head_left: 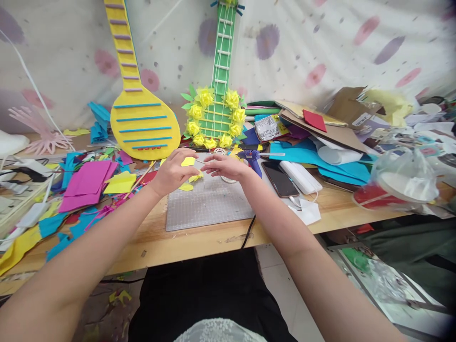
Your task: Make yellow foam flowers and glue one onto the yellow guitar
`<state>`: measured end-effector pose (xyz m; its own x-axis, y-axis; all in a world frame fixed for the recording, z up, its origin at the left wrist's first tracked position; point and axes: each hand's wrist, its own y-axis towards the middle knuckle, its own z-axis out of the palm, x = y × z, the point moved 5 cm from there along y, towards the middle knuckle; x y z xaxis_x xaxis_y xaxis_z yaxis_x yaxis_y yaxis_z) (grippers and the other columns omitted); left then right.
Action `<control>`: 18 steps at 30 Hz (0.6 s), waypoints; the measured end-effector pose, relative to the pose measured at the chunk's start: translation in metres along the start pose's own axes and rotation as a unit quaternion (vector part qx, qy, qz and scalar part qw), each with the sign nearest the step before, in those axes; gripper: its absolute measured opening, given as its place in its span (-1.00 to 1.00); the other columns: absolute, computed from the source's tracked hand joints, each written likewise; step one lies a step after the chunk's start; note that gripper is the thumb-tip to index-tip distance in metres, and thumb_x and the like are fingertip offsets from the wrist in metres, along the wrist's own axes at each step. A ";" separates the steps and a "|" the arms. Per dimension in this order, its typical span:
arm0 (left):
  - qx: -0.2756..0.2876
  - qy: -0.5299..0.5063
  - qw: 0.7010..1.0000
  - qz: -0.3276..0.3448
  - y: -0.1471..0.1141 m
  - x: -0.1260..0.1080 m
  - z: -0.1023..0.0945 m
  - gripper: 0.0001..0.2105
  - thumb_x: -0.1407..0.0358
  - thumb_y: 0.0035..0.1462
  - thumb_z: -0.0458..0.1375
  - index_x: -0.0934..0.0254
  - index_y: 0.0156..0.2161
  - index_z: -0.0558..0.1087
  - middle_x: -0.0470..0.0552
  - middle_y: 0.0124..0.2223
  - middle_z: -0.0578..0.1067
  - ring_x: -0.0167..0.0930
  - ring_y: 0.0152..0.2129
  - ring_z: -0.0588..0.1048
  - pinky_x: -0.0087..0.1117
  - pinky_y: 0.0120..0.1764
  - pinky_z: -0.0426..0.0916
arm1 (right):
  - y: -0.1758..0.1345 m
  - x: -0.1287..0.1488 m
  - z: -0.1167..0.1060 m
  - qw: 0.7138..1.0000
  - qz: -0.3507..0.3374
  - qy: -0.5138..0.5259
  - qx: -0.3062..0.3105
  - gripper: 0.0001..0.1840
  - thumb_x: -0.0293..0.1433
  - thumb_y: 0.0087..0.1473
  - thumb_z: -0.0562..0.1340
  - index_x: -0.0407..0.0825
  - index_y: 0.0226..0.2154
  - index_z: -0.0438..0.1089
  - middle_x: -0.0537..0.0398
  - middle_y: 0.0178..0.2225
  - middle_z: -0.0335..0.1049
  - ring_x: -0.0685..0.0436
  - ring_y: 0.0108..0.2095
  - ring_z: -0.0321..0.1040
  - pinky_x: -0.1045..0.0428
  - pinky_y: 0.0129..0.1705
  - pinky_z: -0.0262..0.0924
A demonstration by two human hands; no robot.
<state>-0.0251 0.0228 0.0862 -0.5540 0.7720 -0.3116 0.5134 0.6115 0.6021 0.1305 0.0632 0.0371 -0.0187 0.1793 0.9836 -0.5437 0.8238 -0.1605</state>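
Observation:
Both my hands hover over the grey cutting mat [210, 209]. My left hand [174, 172] has curled fingers, and its fingertips pinch a small yellow paper piece [195, 177], partly hidden. Just to the right, my right hand [225, 166] has its fingers stretched out towards that piece; nothing shows in its grasp. More yellow paper petals [185, 187] lie on the mat under the hands. Beyond the right wrist lies a blue glue gun [252, 159]. A green paper instrument [221, 80] ringed with yellow flowers leans behind the hands, next to a yellow instrument [144, 121] with blue strips.
Pink sheets [85, 183] and a yellow sheet [120, 183] lie among scraps on the left. At right are a black phone [280, 178], a white power bank [301, 176], blue sheets [309, 156], and a bagged red-and-white tub [388, 190]. A black cable [248, 232] hangs over the table edge.

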 end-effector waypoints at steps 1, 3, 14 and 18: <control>0.005 -0.002 1.000 0.003 0.002 -0.002 0.000 -0.85 0.20 0.07 0.13 0.11 -0.45 0.51 0.01 -0.15 0.43 -0.29 -0.06 0.35 -0.13 0.06 0.22 | 0.004 0.001 0.005 0.999 0.008 0.010 0.029 -0.73 -0.38 -0.17 0.31 -0.02 -0.31 0.34 0.11 -0.36 0.48 0.03 -0.37 0.38 0.09 -0.29 0.28; 0.010 -0.010 1.000 0.009 0.004 -0.004 0.000 -0.86 0.19 0.06 0.14 0.10 -0.45 0.50 0.00 -0.16 0.43 -0.30 -0.07 0.36 -0.14 0.05 0.23 | 0.009 0.002 0.012 0.997 0.009 0.023 0.071 -0.70 -0.39 -0.22 0.34 -0.03 -0.32 0.37 0.13 -0.39 0.45 0.03 -0.39 0.37 0.09 -0.31 0.28; -0.052 -0.095 0.978 -0.178 0.006 0.035 0.001 -0.65 0.26 -0.07 0.21 0.21 -0.10 0.40 0.07 -0.04 0.42 -0.31 -0.11 0.41 -0.16 0.02 0.25 | 0.019 -0.004 -0.002 0.985 -0.049 -0.007 -0.165 -0.71 -0.41 -0.30 0.33 -0.03 -0.43 0.27 0.21 -0.51 0.35 0.04 -0.44 0.28 0.07 -0.32 0.15; -0.019 -0.184 0.912 -0.366 0.006 0.071 0.019 -0.69 0.12 -0.13 0.25 0.27 -0.29 0.43 0.05 -0.34 0.50 -0.34 -0.38 0.47 -0.30 -0.28 0.36 | 0.022 -0.016 0.001 0.973 -0.031 -0.015 -0.229 -0.71 -0.42 -0.30 0.33 -0.03 -0.47 0.21 0.22 -0.52 0.33 0.04 -0.44 0.28 0.05 -0.27 0.17</control>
<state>-0.0489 0.0842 0.0535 -0.4786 0.1701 -0.8614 0.0681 0.9853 0.1567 0.1181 0.0785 0.0177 -0.0252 0.1116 0.9934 -0.1140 0.9869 -0.1137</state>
